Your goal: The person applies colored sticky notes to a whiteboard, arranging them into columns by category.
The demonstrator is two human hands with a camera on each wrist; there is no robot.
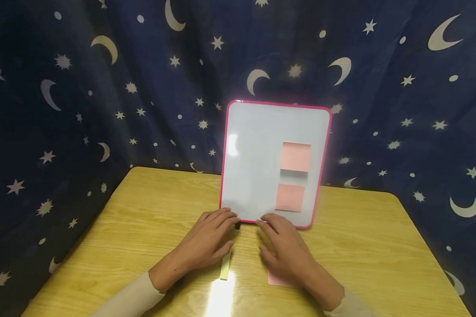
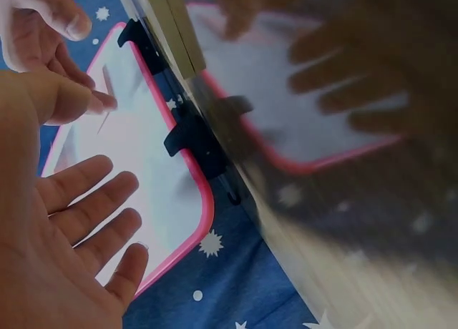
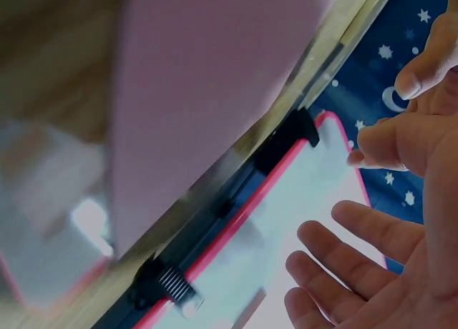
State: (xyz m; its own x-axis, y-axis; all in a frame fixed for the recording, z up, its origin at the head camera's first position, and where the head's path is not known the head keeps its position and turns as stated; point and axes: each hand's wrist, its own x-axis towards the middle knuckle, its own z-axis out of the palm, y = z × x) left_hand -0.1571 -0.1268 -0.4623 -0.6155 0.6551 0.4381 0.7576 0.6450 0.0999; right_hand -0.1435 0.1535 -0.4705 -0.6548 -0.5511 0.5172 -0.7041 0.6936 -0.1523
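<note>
A small whiteboard [image 1: 258, 154] with a pink frame stands tilted back on the table. Two pink sticky notes [image 1: 296, 156] are stuck one above the other on its right half. Near its lower left corner, my left hand [image 1: 206, 237] has loosely bent fingers and nothing in its grasp. My right hand [image 1: 287, 246] is before the bottom edge, fingers spread and relaxed, also holding nothing; whether its fingertips touch the frame I cannot tell. Black stand clips [image 2: 197, 146] grip the board's lower edge. A yellow strip [image 1: 225, 267] lies beside my left hand, and pink paper [image 1: 278, 279] is partly hidden under my right.
The wooden table [image 1: 162, 198] is glossy and reflects a bright light near its front. A dark blue curtain [image 1: 162, 88] with moons and stars hangs behind the board and along both sides.
</note>
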